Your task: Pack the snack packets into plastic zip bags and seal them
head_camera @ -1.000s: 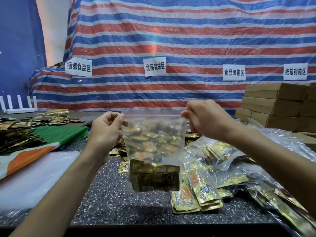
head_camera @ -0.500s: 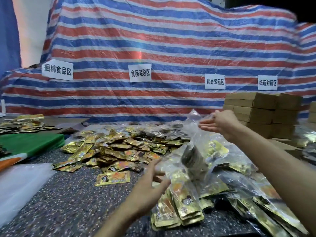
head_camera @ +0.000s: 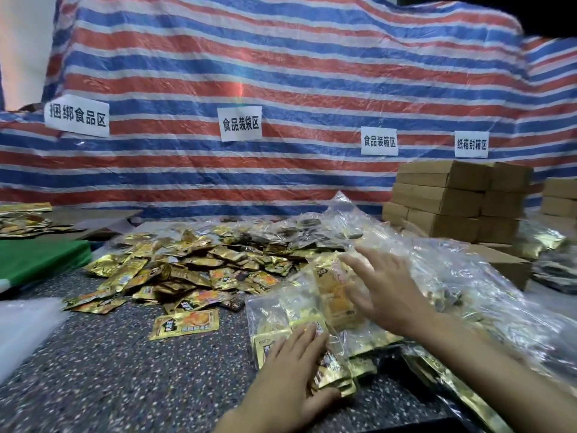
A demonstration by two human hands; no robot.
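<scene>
Two hands: both are palm down with straight fingers, neither curled round anything.
Left hand [head_camera: 296, 367]: lies flat on a filled zip bag [head_camera: 278, 317], its thumb along the near edge of the gold packets inside.
Right hand [head_camera: 384, 295]: fingers spread and blurred, just beyond the left hand over the same clear plastic; contact cannot be told.
Loose snack packets [head_camera: 193, 270]: a wide gold pile on the speckled surface [head_camera: 125, 370], beyond and left of the left hand.
Single packet [head_camera: 185, 323]: lies apart, just left of the left hand's bag.
Heap of filled bags [head_camera: 462, 276]: right of the right hand.
Cardboard boxes [head_camera: 452, 198]: stacked well beyond the right hand, against the striped tarp [head_camera: 281, 73].
Green cloth [head_camera: 40, 257]: far left of both hands.
</scene>
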